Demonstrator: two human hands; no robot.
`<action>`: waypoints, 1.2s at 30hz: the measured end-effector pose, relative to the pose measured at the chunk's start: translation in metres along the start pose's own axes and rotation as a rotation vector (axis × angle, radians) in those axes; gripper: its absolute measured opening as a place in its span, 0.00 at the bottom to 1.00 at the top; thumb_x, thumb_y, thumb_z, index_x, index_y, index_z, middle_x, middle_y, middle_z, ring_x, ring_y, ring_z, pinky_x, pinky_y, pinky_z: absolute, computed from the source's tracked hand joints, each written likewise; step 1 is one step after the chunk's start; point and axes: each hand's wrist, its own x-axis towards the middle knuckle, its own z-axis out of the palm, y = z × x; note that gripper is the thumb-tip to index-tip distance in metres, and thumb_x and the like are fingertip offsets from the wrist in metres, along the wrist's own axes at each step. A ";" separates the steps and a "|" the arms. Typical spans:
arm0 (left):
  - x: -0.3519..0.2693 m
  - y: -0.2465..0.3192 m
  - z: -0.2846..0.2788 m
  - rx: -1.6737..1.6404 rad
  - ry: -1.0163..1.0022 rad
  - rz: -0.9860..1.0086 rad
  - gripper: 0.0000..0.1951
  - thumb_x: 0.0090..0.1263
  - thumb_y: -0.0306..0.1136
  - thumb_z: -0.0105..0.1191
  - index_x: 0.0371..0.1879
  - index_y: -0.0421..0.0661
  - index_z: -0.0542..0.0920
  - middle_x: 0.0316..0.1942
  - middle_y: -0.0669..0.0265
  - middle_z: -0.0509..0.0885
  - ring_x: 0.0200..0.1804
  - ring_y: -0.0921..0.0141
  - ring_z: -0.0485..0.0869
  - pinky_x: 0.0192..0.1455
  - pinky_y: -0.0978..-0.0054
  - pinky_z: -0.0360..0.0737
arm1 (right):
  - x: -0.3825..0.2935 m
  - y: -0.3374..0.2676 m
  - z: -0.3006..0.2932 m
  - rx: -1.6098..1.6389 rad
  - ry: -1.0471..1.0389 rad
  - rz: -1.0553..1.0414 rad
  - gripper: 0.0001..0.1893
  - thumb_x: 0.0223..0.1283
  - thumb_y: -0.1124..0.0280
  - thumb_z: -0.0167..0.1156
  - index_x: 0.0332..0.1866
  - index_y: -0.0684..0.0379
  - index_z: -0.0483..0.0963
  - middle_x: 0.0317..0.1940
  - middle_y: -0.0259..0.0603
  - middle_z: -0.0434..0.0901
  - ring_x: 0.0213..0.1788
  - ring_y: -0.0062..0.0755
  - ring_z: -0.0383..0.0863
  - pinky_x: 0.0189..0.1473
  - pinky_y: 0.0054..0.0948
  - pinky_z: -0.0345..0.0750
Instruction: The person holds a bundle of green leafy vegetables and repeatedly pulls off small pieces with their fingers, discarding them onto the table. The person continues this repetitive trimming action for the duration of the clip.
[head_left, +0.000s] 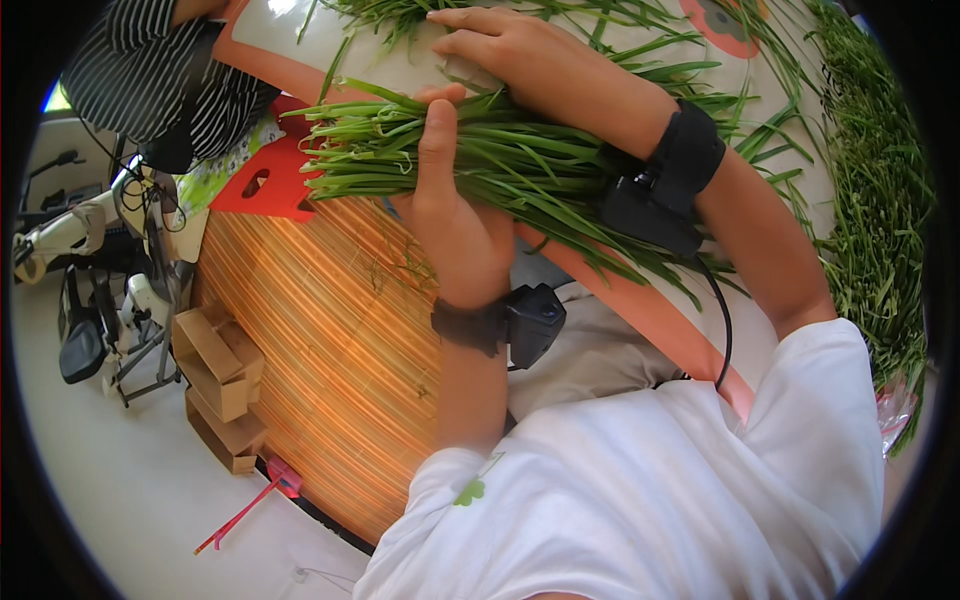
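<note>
My left hand (469, 217) is closed around a thick bundle of green stalks (525, 154) that look like garlic chives, its thumb across the near side. The pale cut ends point left and the long leaves trail right. My right hand (517, 49) reaches over the far side of the bundle, fingers stretched left and slightly apart, with no stalk plainly gripped; its underside is hidden. Loose green leaves (667, 71) lie beyond it on a light table with a salmon-coloured border (637, 307). Both wrists carry black strapped devices.
A long heap of the same greens (874, 187) lies along the right. At the upper left is another person in striped clothing (135, 67). A red plastic stool or chair part (262, 180), cardboard boxes (217, 360) and a striped mat (330, 337) lie at left.
</note>
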 end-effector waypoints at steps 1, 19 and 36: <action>0.000 -0.001 0.000 -0.004 -0.001 0.008 0.10 0.80 0.29 0.57 0.55 0.41 0.80 0.52 0.63 0.85 0.55 0.72 0.81 0.62 0.71 0.78 | 0.000 0.000 -0.003 0.000 -0.042 0.029 0.08 0.75 0.71 0.58 0.51 0.59 0.81 0.55 0.45 0.86 0.45 0.42 0.90 0.45 0.30 0.83; 0.000 -0.001 -0.002 0.038 0.027 0.032 0.11 0.78 0.26 0.59 0.56 0.42 0.78 0.53 0.66 0.82 0.56 0.72 0.82 0.61 0.70 0.80 | 0.015 -0.021 -0.037 0.297 0.128 0.134 0.09 0.62 0.79 0.64 0.46 0.60 0.80 0.37 0.42 0.80 0.37 0.45 0.84 0.41 0.36 0.82; 0.001 -0.004 -0.002 -0.063 0.002 0.027 0.18 0.82 0.36 0.55 0.65 0.44 0.74 0.59 0.63 0.82 0.60 0.69 0.83 0.64 0.67 0.83 | 0.012 -0.017 -0.027 0.684 0.079 0.024 0.09 0.72 0.65 0.64 0.51 0.53 0.83 0.38 0.38 0.89 0.41 0.40 0.90 0.40 0.32 0.83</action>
